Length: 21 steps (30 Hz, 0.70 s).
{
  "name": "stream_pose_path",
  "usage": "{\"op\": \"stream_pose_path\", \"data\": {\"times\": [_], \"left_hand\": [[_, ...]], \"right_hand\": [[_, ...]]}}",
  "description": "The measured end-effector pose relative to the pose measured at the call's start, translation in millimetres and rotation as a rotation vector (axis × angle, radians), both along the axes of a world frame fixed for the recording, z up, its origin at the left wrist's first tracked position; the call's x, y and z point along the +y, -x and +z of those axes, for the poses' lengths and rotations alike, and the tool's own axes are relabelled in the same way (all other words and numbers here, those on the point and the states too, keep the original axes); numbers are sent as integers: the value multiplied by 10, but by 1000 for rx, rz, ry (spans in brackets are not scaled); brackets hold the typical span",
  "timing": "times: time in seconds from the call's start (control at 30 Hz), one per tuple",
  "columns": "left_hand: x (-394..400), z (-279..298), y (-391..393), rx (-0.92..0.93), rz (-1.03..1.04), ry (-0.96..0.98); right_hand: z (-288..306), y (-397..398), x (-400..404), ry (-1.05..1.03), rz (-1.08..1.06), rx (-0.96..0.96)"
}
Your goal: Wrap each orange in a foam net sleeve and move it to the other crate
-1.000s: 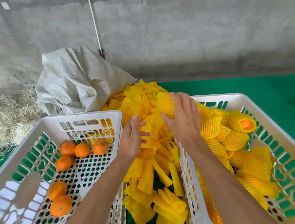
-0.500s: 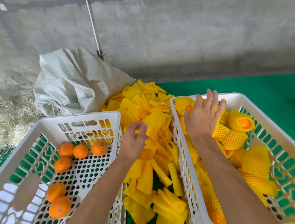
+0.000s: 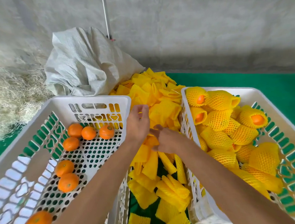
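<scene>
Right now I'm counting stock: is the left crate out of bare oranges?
No, seven bare oranges lie in the left crate, none in a sleeve.

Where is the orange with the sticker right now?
In the head view, the stickered orange lies in the left crate near its far wall, rightmost of three oranges, just left of the left hand.

Left hand (image 3: 138,125) fingers curled, right hand (image 3: 168,140) low
</scene>
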<state>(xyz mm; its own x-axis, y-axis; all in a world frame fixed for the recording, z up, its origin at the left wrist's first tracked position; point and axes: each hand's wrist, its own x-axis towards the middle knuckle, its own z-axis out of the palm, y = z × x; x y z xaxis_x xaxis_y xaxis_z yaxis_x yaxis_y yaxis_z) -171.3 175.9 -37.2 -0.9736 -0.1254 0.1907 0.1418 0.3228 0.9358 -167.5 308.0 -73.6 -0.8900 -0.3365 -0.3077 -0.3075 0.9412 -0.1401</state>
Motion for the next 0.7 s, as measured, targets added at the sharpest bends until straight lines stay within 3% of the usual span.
{"op": "stream_pose_path", "data": {"times": [0.13,0.3,0.37,0.5,0.6,0.7], "left_hand": [[8,69,-39,-6,-6,-156],[14,63,-44,-1,7,-177],[14,48,-18,6,12,-183],[5,45,-20,80,26,-263],[-61,131,-37,273,47,-382],[-297,193,37,421,149,-443]], "right_hand": [[50,55,-119,-134,25,-60],[92,139,-300,-310,8,-74],[106,141,-293,-231,-7,-12],[197,164,-209,184,-107,149],[333,171,-146,392,-128,290],[368,193,-99,455,-137,418]]}}
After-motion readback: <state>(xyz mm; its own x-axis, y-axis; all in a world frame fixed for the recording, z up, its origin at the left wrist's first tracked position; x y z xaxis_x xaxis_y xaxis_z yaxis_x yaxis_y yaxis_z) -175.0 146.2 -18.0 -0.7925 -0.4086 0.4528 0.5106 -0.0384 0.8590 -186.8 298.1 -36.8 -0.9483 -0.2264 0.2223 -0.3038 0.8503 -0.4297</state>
